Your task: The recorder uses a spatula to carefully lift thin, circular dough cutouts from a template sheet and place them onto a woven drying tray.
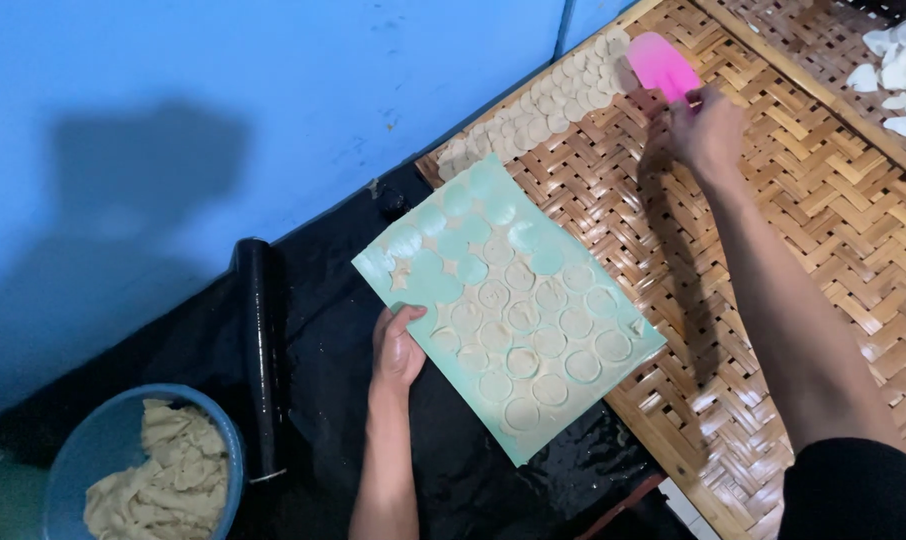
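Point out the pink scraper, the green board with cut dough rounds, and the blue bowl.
pink scraper [663, 63]: head view, middle of the blade.
green board [425, 290]: head view, bare patch near its left edge.
blue bowl [83, 445]: head view, bare inner wall on the left.

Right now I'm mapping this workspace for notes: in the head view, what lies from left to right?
Blue bowl of dough scraps → black rolling pin → left hand → green sheet of cut dough rounds → right hand with pink scraper.
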